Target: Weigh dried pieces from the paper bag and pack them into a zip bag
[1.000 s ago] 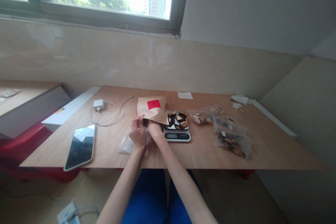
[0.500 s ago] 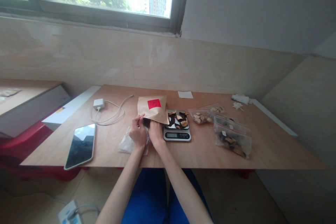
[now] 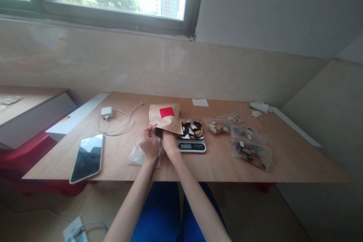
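Observation:
A brown paper bag [image 3: 170, 123] with a red label lies with its mouth toward me. My left hand [image 3: 149, 143] pinches the left edge of that mouth. Reaching into the bag, my right hand [image 3: 169, 143] has its fingers hidden inside, so I cannot see what they hold. Just right of the bag stands a kitchen scale [image 3: 192, 147], its plate carrying dark-and-tan dried slices [image 3: 195, 130] that look like mushroom or herb pieces. Under my left hand lies a clear plastic bag [image 3: 137, 155].
Several zip bags of dried pieces [image 3: 251, 153] lie on the right. A tablet-like device [image 3: 87, 159] rests at the table's left front edge, below a white charger [image 3: 106, 112] with its cable. White paper [image 3: 200, 102] sits at the back, crumpled tissue [image 3: 259, 107] at the back right.
My right hand and forearm have shifted very slightly to the right, still inside the paper bag. My left hand keeps its grip on the bag's edge.

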`<state>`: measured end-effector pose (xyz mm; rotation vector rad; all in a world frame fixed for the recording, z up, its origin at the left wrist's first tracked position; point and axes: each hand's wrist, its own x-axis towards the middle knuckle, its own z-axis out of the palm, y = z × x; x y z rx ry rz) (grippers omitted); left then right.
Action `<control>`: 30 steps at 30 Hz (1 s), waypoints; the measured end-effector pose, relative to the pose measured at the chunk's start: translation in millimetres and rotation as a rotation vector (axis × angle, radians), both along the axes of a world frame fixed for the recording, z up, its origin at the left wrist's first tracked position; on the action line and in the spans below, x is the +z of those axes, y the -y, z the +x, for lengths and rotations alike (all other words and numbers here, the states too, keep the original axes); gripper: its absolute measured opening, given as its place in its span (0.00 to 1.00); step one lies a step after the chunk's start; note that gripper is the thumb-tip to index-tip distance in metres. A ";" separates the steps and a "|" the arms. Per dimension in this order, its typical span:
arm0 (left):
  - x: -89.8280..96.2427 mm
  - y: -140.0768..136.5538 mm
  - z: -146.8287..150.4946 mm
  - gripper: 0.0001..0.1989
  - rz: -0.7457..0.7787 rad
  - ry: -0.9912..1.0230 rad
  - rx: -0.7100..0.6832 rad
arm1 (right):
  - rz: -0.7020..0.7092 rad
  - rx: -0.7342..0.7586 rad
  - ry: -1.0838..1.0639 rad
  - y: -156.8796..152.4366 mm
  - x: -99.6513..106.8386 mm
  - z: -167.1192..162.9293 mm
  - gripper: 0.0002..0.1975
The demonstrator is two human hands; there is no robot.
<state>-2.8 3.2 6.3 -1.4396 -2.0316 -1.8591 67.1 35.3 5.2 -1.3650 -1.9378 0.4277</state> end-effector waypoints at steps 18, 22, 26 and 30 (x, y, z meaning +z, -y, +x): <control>0.4 0.4 0.1 0.10 0.035 -0.009 -0.036 | 0.024 -0.047 -0.218 33.6 7.0 17.0 0.12; -0.5 -0.2 -0.4 0.10 0.036 -0.013 -0.035 | 0.032 -0.044 -0.219 33.7 4.7 17.1 0.10; -1.4 -0.5 -1.0 0.10 0.046 -0.021 -0.040 | 0.040 -0.014 -0.247 35.1 3.5 17.3 0.09; -2.6 -1.1 -1.3 0.10 0.049 -0.020 -0.046 | 0.077 0.053 -0.395 44.8 4.2 20.3 0.10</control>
